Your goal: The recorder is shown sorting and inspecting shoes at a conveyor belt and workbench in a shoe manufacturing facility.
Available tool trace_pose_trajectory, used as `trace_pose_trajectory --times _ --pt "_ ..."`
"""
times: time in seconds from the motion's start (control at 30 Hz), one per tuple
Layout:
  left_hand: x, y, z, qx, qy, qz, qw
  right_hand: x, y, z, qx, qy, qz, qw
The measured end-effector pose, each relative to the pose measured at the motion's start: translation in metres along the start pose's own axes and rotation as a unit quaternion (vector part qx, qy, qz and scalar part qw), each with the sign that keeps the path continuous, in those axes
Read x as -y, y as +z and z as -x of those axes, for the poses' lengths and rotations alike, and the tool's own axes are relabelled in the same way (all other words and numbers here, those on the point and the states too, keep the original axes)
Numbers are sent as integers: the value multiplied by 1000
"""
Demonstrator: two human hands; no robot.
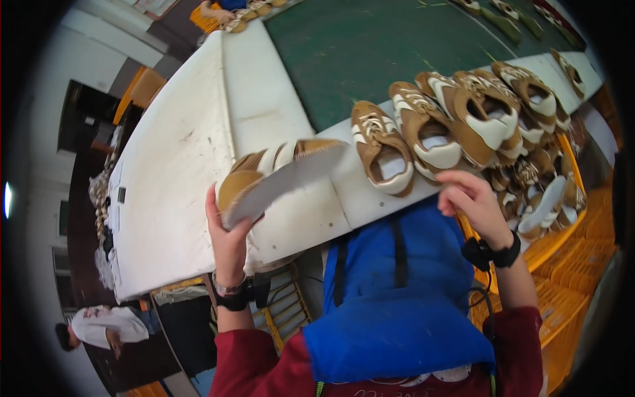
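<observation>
My left hand (228, 241) is closed round the toe end of a brown and white shoe upper (270, 161). The upper is tilted on its side over the white table, its pale flat underside turned toward me and stitching along its edge. My right hand (471, 204) is in front of a row of lace-up shoes, fingers loosely bent and apart, with nothing visible in it. Nearest to it is a brown shoe with a white heel (438, 156). Another brown and white shoe (378, 135) stands at the row's left end.
Behind the white table (175, 165) runs a green surface (383, 46) carrying more shoes at the far right. A yellow crate (574, 221) full of shoes stands to my right, beside orange crates (562, 301). Another person's hand (218, 13) is at the far edge; a person (109, 327) stands lower left.
</observation>
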State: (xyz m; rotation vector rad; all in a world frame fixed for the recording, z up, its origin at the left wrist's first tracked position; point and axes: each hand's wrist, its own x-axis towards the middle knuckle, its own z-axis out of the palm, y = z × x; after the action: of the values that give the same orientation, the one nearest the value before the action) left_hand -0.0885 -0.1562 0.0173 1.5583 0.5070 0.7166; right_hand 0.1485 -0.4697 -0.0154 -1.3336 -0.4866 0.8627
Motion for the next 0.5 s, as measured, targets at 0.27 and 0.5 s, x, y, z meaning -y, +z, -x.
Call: trace_pose_trajectory --times 0.27,0.5 --pt "61 36 15 306 142 -519 785 -28 -28 25 -81 25 17 996" --pt "66 45 19 192 131 -484 844 -44 -26 29 -71 53 19 996"
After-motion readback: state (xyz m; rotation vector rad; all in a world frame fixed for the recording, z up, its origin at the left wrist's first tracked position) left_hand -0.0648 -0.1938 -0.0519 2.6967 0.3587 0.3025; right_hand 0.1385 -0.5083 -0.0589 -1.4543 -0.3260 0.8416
